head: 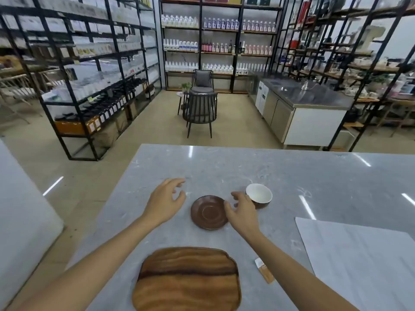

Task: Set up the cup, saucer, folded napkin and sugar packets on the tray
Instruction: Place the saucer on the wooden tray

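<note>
Saucer (209, 212) beside right grip (241, 212)

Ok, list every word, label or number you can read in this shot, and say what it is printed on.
None can be read.
Sugar packet beside the tray: some print on it, too blurred to read.
Labels on the shelf bottles: too small.
Tags on the dark jars on the left rack: too small.
Cup, saucer, white paper: no text seen.
</note>
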A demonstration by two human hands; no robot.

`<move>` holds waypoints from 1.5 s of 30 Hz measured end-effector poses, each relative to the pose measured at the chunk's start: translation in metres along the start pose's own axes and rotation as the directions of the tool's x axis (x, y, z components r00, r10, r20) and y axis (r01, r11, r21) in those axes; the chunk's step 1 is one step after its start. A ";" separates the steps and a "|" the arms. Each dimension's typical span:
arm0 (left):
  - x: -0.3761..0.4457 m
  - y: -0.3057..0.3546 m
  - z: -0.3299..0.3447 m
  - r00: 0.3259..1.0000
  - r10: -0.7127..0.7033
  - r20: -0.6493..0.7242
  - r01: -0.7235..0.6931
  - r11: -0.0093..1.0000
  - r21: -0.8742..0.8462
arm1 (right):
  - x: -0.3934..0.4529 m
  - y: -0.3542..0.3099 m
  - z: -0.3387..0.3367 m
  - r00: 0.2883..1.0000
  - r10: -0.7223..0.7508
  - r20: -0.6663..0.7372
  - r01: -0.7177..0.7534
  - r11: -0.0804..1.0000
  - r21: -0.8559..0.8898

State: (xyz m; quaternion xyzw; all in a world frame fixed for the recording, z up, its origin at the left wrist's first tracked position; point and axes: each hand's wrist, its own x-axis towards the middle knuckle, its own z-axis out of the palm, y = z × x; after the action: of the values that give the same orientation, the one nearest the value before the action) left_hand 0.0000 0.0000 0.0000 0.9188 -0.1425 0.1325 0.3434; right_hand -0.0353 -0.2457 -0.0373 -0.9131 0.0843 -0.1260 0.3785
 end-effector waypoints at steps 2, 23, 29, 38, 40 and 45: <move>0.003 -0.006 0.013 0.994 -0.084 0.064 0.087 0.995 -0.042 | 0.005 0.009 0.006 0.998 0.049 0.047 -0.048 0.999 -0.017; 0.021 -0.068 0.119 0.916 -0.089 0.390 0.077 0.996 0.044 | 0.026 0.073 0.055 0.965 0.104 0.239 -0.106 0.994 -0.007; 0.019 -0.072 0.123 0.921 -0.093 0.378 0.071 0.995 0.072 | 0.029 0.073 0.058 0.976 0.045 0.212 -0.047 0.999 0.007; -0.003 -0.067 0.108 0.953 -0.079 0.294 0.076 0.997 0.023 | 0.013 0.059 0.043 0.984 -0.011 0.179 0.008 1.000 0.021; -0.010 -0.062 0.099 0.959 -0.058 0.278 0.061 0.998 0.000 | 0.005 0.055 0.039 0.985 -0.014 0.170 0.010 1.000 0.024; -0.033 -0.055 0.078 0.966 -0.038 0.256 0.044 0.999 -0.016 | -0.019 0.041 0.028 0.989 -0.038 0.144 0.036 0.999 0.020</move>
State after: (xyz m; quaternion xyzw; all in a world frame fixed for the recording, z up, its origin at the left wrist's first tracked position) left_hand 0.0007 -0.0069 -0.1005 0.9272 -0.1681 0.0042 0.3347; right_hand -0.0480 -0.2508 -0.0890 -0.9180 0.0387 -0.0674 0.3890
